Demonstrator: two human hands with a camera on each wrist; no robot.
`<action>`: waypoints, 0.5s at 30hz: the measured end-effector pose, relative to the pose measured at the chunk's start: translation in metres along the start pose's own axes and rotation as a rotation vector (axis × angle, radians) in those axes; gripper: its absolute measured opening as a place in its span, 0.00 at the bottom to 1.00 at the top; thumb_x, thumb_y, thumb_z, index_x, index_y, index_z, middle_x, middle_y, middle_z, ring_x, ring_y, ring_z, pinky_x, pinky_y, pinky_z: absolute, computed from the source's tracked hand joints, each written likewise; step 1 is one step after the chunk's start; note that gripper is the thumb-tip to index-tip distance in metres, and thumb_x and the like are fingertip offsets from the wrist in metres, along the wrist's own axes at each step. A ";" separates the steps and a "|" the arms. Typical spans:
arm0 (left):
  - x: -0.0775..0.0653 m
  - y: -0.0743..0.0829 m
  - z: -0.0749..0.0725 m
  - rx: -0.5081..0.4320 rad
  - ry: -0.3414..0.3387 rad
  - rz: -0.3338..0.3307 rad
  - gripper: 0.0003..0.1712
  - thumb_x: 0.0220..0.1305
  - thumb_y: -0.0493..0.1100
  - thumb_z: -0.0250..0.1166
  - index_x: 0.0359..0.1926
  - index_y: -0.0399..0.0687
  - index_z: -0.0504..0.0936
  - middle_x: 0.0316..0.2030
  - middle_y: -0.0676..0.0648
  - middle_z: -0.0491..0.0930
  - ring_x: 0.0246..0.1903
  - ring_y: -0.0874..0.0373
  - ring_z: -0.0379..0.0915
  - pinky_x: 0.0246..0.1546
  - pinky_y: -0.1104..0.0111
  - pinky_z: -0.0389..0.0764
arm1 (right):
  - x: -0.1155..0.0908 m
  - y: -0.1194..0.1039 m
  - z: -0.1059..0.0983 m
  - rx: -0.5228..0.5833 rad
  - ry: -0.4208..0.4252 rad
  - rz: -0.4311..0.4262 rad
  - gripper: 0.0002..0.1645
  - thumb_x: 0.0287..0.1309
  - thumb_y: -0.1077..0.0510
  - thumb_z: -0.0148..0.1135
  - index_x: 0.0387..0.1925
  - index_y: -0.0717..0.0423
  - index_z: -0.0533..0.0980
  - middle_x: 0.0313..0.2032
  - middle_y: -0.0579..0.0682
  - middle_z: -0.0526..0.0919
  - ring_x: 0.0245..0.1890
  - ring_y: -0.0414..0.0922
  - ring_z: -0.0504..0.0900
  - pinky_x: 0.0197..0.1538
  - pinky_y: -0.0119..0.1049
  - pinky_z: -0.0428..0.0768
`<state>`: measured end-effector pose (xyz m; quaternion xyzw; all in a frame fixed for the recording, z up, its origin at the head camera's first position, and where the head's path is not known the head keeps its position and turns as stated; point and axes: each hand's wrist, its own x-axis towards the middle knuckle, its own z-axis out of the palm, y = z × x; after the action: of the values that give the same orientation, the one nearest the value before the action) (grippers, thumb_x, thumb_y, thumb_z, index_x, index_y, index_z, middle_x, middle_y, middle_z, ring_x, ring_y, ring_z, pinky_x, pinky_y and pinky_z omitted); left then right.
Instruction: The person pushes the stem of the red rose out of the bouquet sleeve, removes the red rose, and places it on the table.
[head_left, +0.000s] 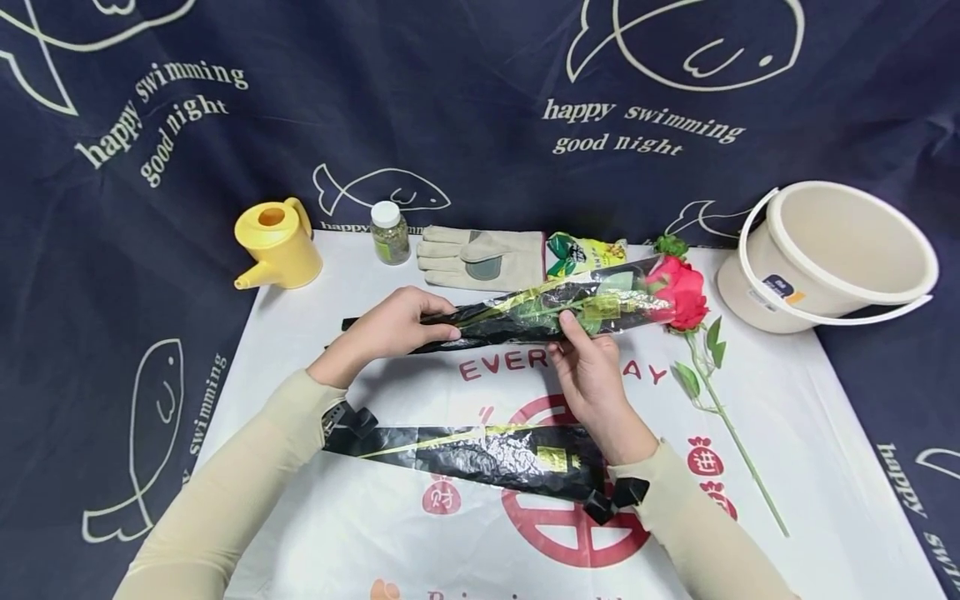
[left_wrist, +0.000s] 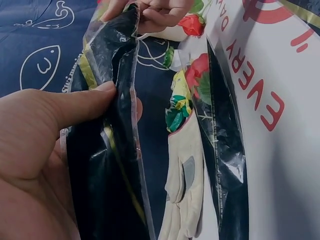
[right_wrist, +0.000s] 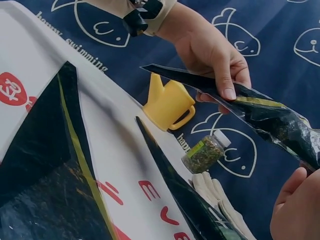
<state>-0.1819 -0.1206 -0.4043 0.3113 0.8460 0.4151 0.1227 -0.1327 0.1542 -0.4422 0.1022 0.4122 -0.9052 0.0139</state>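
Observation:
My left hand (head_left: pixel 401 321) pinches the narrow end of a black and clear flower sleeve (head_left: pixel 495 321), thumb on top. Nearer its wide end, my right hand (head_left: pixel 592 379) grips the same sleeve with the thumb in front. Green leaves and a stem show through the clear film; whether they are inside this sleeve I cannot tell. Another sleeve (left_wrist: pixel 225 150) lies on the table behind it, with red petals showing through in the left wrist view. A third, flat sleeve (head_left: pixel 495 458) lies near the front. One loose red rose (head_left: pixel 682 292) rests at the right, its green stem pointing forward.
Along the back stand a yellow watering can (head_left: pixel 281 250), a white-capped jar (head_left: pixel 390 235), a work glove (head_left: pixel 487 260) and a yellow-green packet (head_left: pixel 581 252). A beige bucket (head_left: pixel 772 258) stands at the right edge. Dark printed cloth (head_left: pixel 480 100) hangs behind the white table.

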 end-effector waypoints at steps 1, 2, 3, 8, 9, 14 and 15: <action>0.001 0.000 0.001 0.007 0.000 -0.001 0.03 0.60 0.45 0.66 0.30 0.54 0.84 0.30 0.61 0.81 0.27 0.64 0.73 0.36 0.67 0.73 | -0.001 0.001 0.000 -0.010 0.007 -0.005 0.16 0.52 0.56 0.69 0.37 0.62 0.75 0.32 0.51 0.78 0.24 0.42 0.76 0.33 0.31 0.77; 0.001 -0.001 0.002 0.008 0.001 -0.004 0.03 0.60 0.45 0.66 0.30 0.54 0.84 0.30 0.61 0.81 0.27 0.64 0.73 0.35 0.67 0.73 | -0.001 0.003 0.001 -0.023 0.013 -0.011 0.16 0.52 0.56 0.69 0.38 0.62 0.75 0.32 0.51 0.78 0.24 0.41 0.76 0.33 0.31 0.77; 0.001 -0.001 0.003 0.009 0.002 -0.009 0.02 0.59 0.44 0.67 0.30 0.54 0.84 0.30 0.61 0.81 0.27 0.65 0.73 0.36 0.67 0.73 | -0.002 0.005 0.001 -0.033 0.010 -0.016 0.16 0.52 0.57 0.69 0.38 0.62 0.75 0.33 0.51 0.78 0.25 0.41 0.76 0.33 0.32 0.77; 0.005 0.003 0.006 0.016 0.010 -0.024 0.03 0.58 0.43 0.68 0.34 0.53 0.86 0.34 0.59 0.82 0.33 0.66 0.76 0.39 0.68 0.74 | -0.005 0.015 0.009 -0.078 -0.040 -0.035 0.19 0.52 0.62 0.68 0.45 0.60 0.73 0.39 0.52 0.78 0.31 0.42 0.77 0.34 0.35 0.77; 0.006 0.005 0.006 0.023 0.012 -0.022 0.03 0.58 0.43 0.68 0.34 0.53 0.86 0.35 0.59 0.82 0.33 0.66 0.77 0.39 0.69 0.74 | -0.005 0.017 0.012 -0.085 -0.047 -0.042 0.20 0.52 0.62 0.68 0.46 0.60 0.72 0.40 0.52 0.77 0.32 0.42 0.77 0.34 0.35 0.77; 0.009 0.011 0.006 0.041 0.021 -0.019 0.04 0.56 0.41 0.69 0.34 0.53 0.87 0.35 0.58 0.83 0.35 0.67 0.77 0.40 0.69 0.74 | -0.008 0.027 0.022 -0.119 -0.047 -0.053 0.22 0.50 0.62 0.70 0.47 0.61 0.72 0.40 0.52 0.78 0.33 0.42 0.78 0.36 0.34 0.77; 0.009 0.011 0.006 0.044 0.020 -0.018 0.04 0.56 0.41 0.69 0.35 0.53 0.87 0.35 0.58 0.83 0.35 0.67 0.77 0.40 0.69 0.74 | -0.009 0.029 0.023 -0.128 -0.045 -0.044 0.22 0.50 0.62 0.70 0.46 0.61 0.73 0.40 0.52 0.78 0.32 0.42 0.78 0.36 0.34 0.77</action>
<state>-0.1812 -0.1055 -0.3991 0.3021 0.8589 0.3984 0.1111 -0.1247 0.1168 -0.4472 0.0715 0.4710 -0.8792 0.0096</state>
